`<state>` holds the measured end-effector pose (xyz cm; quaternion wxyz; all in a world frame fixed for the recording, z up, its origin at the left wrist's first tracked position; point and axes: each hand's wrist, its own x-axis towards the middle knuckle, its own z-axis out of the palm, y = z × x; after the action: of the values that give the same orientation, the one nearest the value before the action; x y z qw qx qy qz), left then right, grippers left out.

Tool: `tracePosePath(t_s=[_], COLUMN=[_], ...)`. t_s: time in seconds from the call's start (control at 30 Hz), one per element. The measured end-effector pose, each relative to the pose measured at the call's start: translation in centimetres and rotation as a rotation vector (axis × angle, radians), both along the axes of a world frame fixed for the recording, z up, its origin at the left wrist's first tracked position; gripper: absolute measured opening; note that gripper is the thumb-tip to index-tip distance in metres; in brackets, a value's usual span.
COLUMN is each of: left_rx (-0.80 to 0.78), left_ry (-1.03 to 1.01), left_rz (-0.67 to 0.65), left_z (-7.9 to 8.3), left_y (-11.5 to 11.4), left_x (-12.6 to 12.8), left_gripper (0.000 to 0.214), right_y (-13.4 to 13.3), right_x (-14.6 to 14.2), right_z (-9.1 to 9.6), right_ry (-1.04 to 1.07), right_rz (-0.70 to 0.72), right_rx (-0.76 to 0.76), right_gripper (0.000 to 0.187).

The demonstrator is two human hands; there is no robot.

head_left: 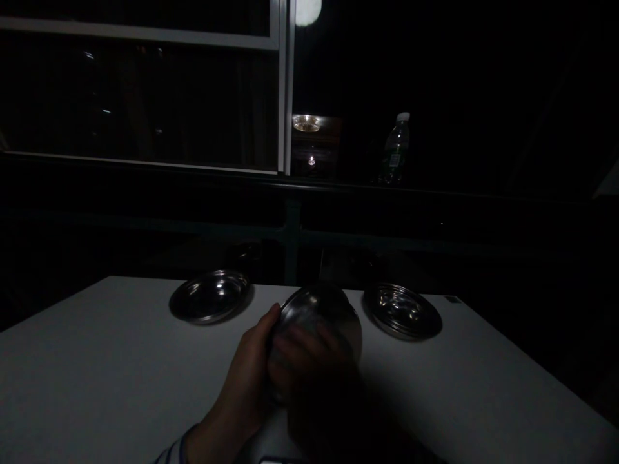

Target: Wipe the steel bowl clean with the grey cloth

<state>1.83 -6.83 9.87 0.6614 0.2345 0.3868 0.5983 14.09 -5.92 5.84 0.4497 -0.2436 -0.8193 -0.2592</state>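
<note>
The scene is very dark. My left hand grips a steel bowl by its left rim, thumb on the edge, holding it tilted above the white table. My right hand lies against the bowl's near side with curled fingers; most of it is lost in shadow, and whether it holds something against the bowl is unclear. A shallow steel dish rests on the table to the left of the bowl. Another steel dish sits to the right.
A plastic water bottle stands on a ledge behind the table. A small lit object sits beside a white window frame. A dark railing runs behind the table's far edge.
</note>
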Motion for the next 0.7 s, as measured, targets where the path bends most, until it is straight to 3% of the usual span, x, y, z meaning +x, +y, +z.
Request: tracePosePath(t_s=[0.13, 0.3, 0.43, 0.53, 0.57, 0.7], left_rx=[0.004, -0.031, -0.071, -0.055, -0.052, -0.077], left_ry=[-0.008, 0.005, -0.053, -0.078, -0.082, -0.086], left_rz=[0.009, -0.066, 0.017, 0.064, 0.070, 0.048], left_z=[0.0, 0.2, 0.8, 1.2, 1.3, 1.6], left_y=[-0.1, -0.2, 0.2, 0.4, 0.5, 0.4], left_x=[0.0, 0.5, -0.2, -0.7, -0.8, -0.5], left_gripper=[0.017, 0.024, 0.019, 0.016, 0.015, 0.019], right_y=[0.5, 1.7, 0.7, 0.7, 1.1, 2.8], right_x=[0.8, 2.6, 0.7, 0.6, 1.2, 3.5], right_z=[0.2, 0.8, -0.7, -0.7, -0.4, 0.8], right_ry=[-0.120, 0.151, 0.004, -0.197, -0.164, 0.070], right_rz=[0.040, -0.071, -0.030, 0.039, 0.053, -0.120], right_rx=[0.020, -0.151, 0.044, 0.040, 0.060, -0.212], right_gripper=[0.025, 0.037, 0.031, 0.031, 0.030, 0.040])
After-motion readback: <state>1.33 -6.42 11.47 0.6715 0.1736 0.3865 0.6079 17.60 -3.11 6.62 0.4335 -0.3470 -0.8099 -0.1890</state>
